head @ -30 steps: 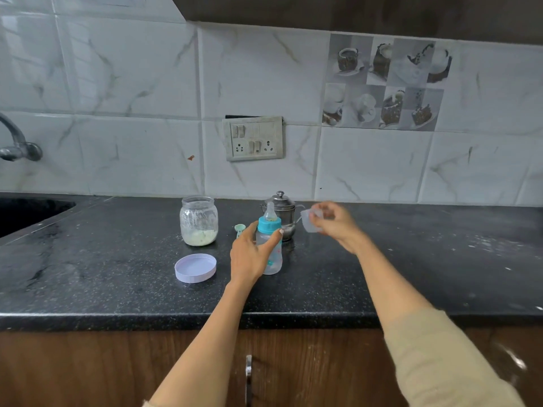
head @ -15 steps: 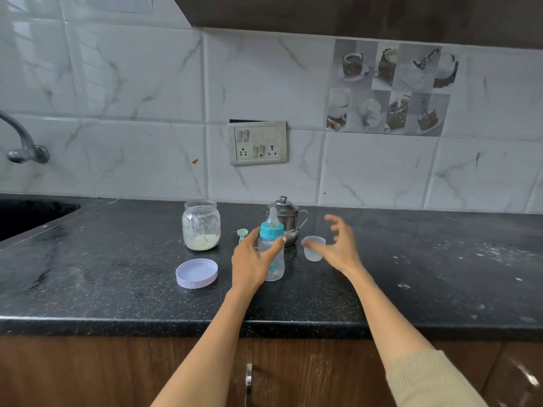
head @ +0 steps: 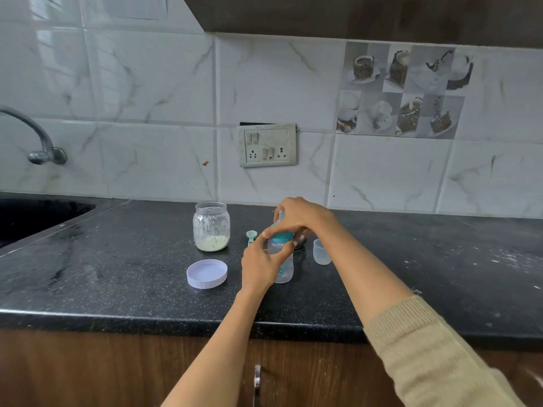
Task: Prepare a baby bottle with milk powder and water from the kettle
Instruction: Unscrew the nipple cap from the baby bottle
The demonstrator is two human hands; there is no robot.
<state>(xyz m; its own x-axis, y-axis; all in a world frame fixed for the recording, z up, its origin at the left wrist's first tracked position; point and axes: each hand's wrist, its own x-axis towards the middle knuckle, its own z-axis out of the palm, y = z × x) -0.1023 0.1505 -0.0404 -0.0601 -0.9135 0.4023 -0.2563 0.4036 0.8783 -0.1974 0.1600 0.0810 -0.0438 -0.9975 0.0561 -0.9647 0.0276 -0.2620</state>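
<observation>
A clear baby bottle (head: 283,264) with a teal screw ring stands upright on the black counter (head: 117,274). My left hand (head: 260,264) grips its body. My right hand (head: 296,217) closes over the teal ring and teat from above. The bottle's clear cap (head: 321,251) stands on the counter just right of the bottle. An open glass jar (head: 211,226) with some milk powder sits to the left, a small green scoop (head: 250,237) beside it. The steel kettle (head: 301,243) is almost wholly hidden behind my right hand.
The jar's white lid (head: 207,273) lies flat in front of the jar. A sink (head: 35,218) and tap (head: 38,136) are at far left. A switch and socket plate (head: 267,144) is on the tiled wall. The counter's front edge runs above wooden cabinets.
My right hand set the clear cap down on the counter, let go, then moved left onto the bottle's top. My left hand stayed on the bottle.
</observation>
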